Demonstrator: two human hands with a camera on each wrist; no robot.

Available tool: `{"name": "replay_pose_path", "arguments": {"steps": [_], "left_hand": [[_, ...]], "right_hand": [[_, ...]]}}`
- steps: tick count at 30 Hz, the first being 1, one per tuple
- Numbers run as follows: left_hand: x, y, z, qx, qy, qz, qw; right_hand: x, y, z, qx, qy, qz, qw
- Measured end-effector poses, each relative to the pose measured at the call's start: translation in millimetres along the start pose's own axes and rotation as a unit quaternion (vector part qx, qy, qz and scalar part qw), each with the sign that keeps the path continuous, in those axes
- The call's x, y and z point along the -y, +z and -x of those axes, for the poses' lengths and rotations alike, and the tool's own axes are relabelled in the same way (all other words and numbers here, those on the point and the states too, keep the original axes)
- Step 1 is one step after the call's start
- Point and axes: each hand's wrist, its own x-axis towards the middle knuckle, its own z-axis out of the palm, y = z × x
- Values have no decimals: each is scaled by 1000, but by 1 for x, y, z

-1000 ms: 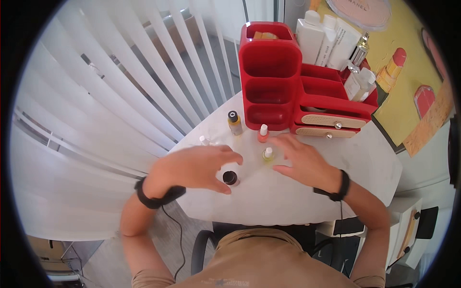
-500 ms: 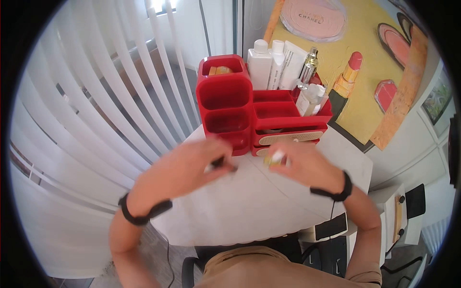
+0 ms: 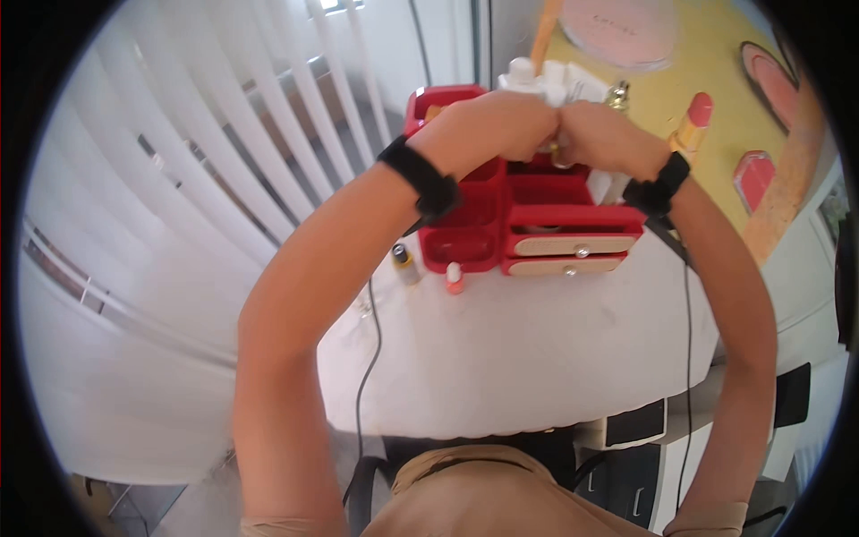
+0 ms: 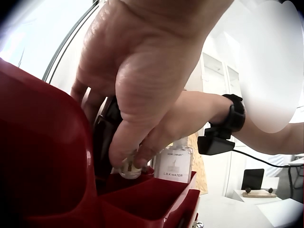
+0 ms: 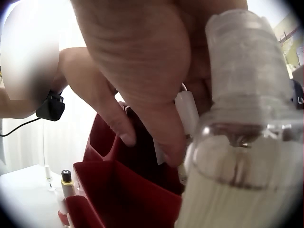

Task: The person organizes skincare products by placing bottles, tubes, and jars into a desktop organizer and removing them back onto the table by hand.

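Both hands meet over the rear compartments of a red organizer [image 3: 546, 215]. My left hand [image 3: 514, 125] curls down into it, thumb and fingers about a dark, glossy shape [image 4: 108, 130] that appears to be the black-capped bottle, mostly hidden by the palm. With thumb and fingers, my right hand [image 3: 608, 139] pinches a small nail polish bottle with a white cap [image 5: 186, 111]. Its clear glass base [image 4: 130, 171] shows beside the left thumb, low inside the compartment. Close by the right hand stands a clear square bottle [image 4: 173, 164] with a printed label.
On the white table [image 3: 537, 358] stand a coral nail polish bottle [image 3: 455, 279] and a black-capped yellow bottle [image 3: 405, 266]. White bottles [image 3: 521, 76] rise behind the organizer, with a gold-topped bottle [image 3: 617, 94] to their right. Cables hang from both wristbands.
Both hands have moved from over the table, forward and up, into the organizer's rear. Earlier the left hand picked up a black-capped bottle and the right the white-capped nail polish; both have left the table.
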Motion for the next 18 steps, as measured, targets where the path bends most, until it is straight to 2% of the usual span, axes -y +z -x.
{"name": "replay_pose_path", "arguments": {"steps": [1,3,4,7,11,13,14,15,16,18], "left_hand": [[-1,3,4,10,-8,0,1000],[-3,1,8,19,14,34,999],[-5,1,11,30,-8,28,999],[-12,6,16,25,-55,12,998],[-10,7,12,5,-3,-18,1000],[-5,-2,29,-67,4,31,997],[0,-4,44,-169,22,41,985],[5,-5,63,-266,35,51,962],[8,-11,85,-258,24,51,964],[6,-13,141,-289,-13,143,946]], "right_hand": [[5,2,0,0,-8,-10,1000],[11,-2,2,66,60,50,995],[5,7,2,38,34,84,995],[5,17,0,21,22,126,992],[-9,17,5,24,20,146,989],[-7,7,9,-26,-9,138,990],[-1,-1,14,-23,-11,138,990],[14,-12,24,-73,-22,127,989],[30,-20,31,-125,-36,110,985],[77,-15,37,-56,1,-64,996]]}}
